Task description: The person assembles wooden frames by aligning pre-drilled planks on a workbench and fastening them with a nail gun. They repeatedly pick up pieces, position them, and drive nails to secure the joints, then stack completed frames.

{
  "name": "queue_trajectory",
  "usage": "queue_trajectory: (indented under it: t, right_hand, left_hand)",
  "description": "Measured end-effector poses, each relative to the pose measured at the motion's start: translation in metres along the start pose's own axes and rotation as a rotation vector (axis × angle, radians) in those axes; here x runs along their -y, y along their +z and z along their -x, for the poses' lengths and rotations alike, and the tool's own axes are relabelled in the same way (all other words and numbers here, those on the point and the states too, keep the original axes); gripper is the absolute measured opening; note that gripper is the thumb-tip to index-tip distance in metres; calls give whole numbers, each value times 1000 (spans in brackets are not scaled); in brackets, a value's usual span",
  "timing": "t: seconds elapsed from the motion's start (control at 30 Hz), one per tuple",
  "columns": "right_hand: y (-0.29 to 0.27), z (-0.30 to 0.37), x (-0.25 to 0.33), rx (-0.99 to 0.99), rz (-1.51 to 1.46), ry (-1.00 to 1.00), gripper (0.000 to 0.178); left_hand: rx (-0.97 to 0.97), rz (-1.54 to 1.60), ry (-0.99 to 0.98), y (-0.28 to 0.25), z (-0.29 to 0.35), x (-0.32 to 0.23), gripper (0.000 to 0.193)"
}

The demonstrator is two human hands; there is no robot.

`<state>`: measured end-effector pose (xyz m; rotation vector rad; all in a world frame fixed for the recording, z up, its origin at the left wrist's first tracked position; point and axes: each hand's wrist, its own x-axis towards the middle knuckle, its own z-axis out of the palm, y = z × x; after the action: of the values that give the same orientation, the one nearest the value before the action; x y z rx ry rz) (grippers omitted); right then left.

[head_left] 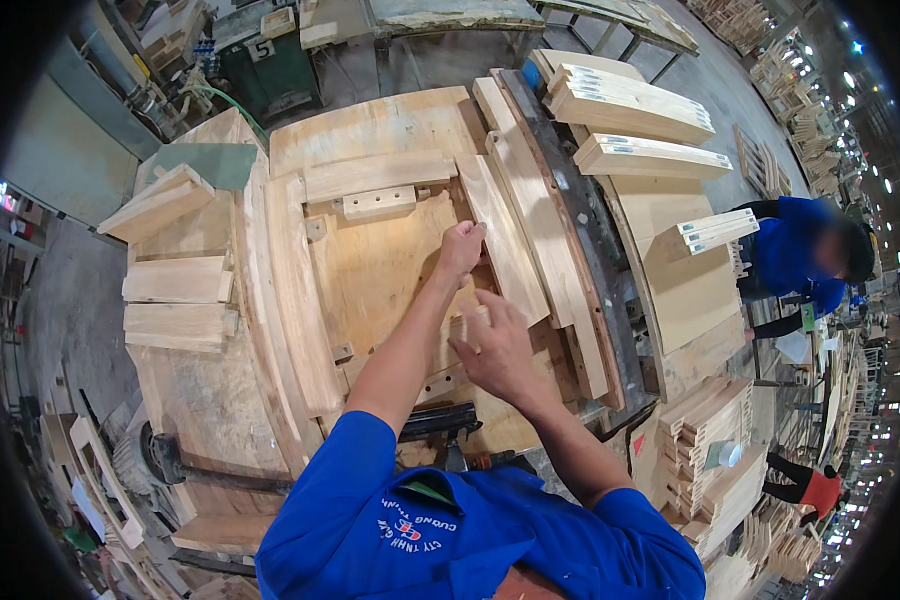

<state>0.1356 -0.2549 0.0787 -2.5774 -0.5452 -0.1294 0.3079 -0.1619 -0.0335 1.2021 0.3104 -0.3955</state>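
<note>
In the middle of the workbench, pale wooden boards form a rectangular frame on a plywood base [370, 270]. My left hand [461, 248] is closed at the inner edge of the right frame board [503, 235]; whatever its fingers pinch is hidden. Just below it hovers my right hand [495, 345], fingers spread and holding nothing. Along the far side runs the top frame board [380, 176], with a small wooden block [378, 203] with drilled holes against its inner side. The left frame board [312, 300] lies opposite my hands.
Loose boards [175, 300] lie on the left panel. More long boards [545, 230] run along a dark metal rail [580, 200] at right. Beyond it, boards with slotted ends [630, 105] rest on a table. A black clamp-like part [440, 418] sits near my body. A co-worker [805, 250] stands at right.
</note>
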Motion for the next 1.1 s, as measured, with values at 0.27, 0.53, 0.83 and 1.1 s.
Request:
queue_trajectory:
  t: [0.27,0.53,0.83,1.1]
  right_hand:
    - [34,7,-1,203,19,-52,74]
    - [34,10,0,228,70,-96,80]
    - [46,20,6,236,58,-74,90]
    - [44,22,7,182,24,-82,90]
  left_hand:
    - [35,-12,-32,-6,-5,-3,20]
    - [-77,-181,-150,-1,-5,-13,21]
    - [29,-107,-110,-6,-6,-11,30]
    - [25,-129,-98,-6,-11,-17,26]
